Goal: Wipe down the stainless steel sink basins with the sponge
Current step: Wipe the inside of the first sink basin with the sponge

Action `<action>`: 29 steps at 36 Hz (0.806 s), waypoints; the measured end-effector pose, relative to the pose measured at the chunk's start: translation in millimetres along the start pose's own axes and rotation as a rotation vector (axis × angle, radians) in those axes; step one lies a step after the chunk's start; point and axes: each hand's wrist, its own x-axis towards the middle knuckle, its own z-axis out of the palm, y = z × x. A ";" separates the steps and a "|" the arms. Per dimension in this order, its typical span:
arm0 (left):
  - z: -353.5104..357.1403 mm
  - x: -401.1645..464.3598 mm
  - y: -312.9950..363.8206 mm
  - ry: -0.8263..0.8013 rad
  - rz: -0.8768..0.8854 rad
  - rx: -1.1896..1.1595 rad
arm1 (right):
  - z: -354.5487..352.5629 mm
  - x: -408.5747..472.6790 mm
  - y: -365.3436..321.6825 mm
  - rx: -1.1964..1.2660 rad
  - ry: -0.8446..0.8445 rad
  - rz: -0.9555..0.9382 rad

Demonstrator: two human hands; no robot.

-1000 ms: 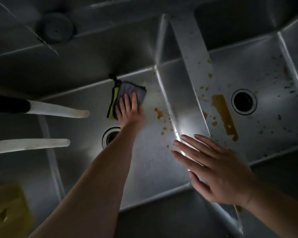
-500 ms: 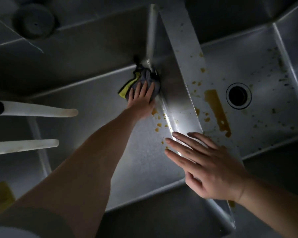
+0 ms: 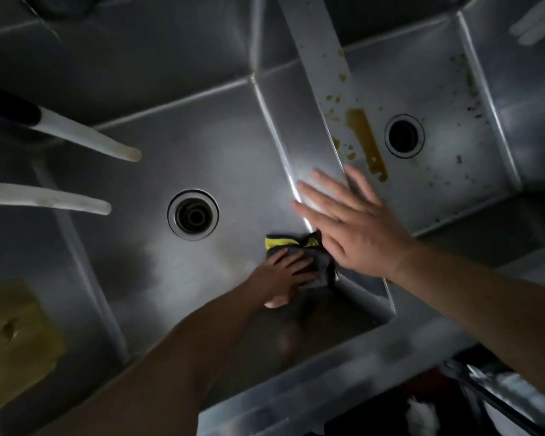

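Left basin (image 3: 158, 278): grey-yellow sponge (image 3: 299, 247) at its near right corner, pressed flat under left hand (image 3: 283, 278), fingers (image 3: 296, 265) extended. Right hand (image 3: 356, 228): fingers straight, resting on divider (image 3: 312, 127). Right basin (image 3: 447, 190): brown stains (image 3: 367, 143).

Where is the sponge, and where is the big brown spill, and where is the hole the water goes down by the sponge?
sponge (image 3: 280, 241): head view, on its yellow edge.
brown spill (image 3: 364, 136): head view, middle of the long streak.
drain hole (image 3: 193, 214): head view, dark centre of the left basin's drain.
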 end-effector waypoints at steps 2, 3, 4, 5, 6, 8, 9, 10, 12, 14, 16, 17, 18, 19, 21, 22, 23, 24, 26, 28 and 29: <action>-1.3 -0.9 -14.2 0.034 0.046 0.081 | -6.4 -12.7 -9.9 0.015 0.065 0.171; -4.6 -1.4 -23.0 0.033 0.060 0.097 | -8.9 -22.9 -15.0 0.030 0.079 0.251; -9.0 -1.9 -29.6 0.045 0.025 0.072 | -11.2 -35.9 -19.7 0.052 0.076 0.339; -14.5 -2.5 -35.7 0.088 -0.087 0.023 | -13.4 -50.3 -24.0 0.080 0.062 0.440; -18.9 -3.3 -42.9 0.157 -0.256 -0.071 | -15.2 -65.6 -28.4 0.111 0.042 0.550; -23.1 -5.7 -62.5 0.205 -0.619 -0.289 | -16.6 -96.0 -39.1 0.158 0.011 0.746; -23.7 -7.8 -76.1 0.206 -0.744 -0.347 | -15.6 -108.6 -44.9 0.178 0.004 0.829; -23.4 -9.3 -90.9 0.204 -0.806 -0.358 | -13.8 -118.6 -50.2 0.202 -0.001 0.904; -27.2 -12.8 -116.5 0.121 -0.793 -0.339 | -8.8 -130.1 -58.1 0.258 -0.004 1.017; -28.9 -15.0 -124.6 0.048 -0.758 -0.348 | -2.8 -130.7 -63.2 0.306 0.015 1.080; -26.8 -14.1 -114.0 0.009 -0.750 -0.350 | 3.6 -125.2 -68.0 0.306 0.029 1.107; -24.9 -13.7 -104.1 -0.004 -0.739 -0.340 | 7.0 -122.2 -69.8 0.276 0.034 1.112; -22.7 -13.8 -91.8 -0.002 -0.720 -0.322 | 10.3 -119.9 -71.0 0.240 0.036 1.116; -20.3 -14.0 -77.3 0.010 -0.692 -0.303 | 13.4 -118.4 -71.4 0.212 0.038 1.122; -14.9 -10.0 -43.9 0.001 -0.580 -0.269 | 18.2 -118.4 -70.4 0.182 0.039 1.133; -11.4 -5.2 -24.9 -0.036 -0.493 -0.250 | 20.1 -119.5 -69.5 0.171 0.038 1.134; -8.0 1.0 -5.8 -0.088 -0.405 -0.238 | 21.8 -120.6 -68.8 0.160 0.038 1.130; -5.1 6.8 11.5 -0.137 -0.339 -0.241 | 23.1 -121.4 -68.5 0.152 0.039 1.125; -2.4 16.2 33.2 -0.187 -0.309 -0.291 | 23.7 -121.3 -68.2 0.150 0.038 1.118; -2.1 20.6 37.9 -0.205 -0.331 -0.344 | 23.0 -120.0 -67.4 0.153 0.032 1.120; -3.8 20.0 36.8 -0.228 -0.329 -0.377 | 22.4 -119.8 -67.5 0.155 0.025 1.120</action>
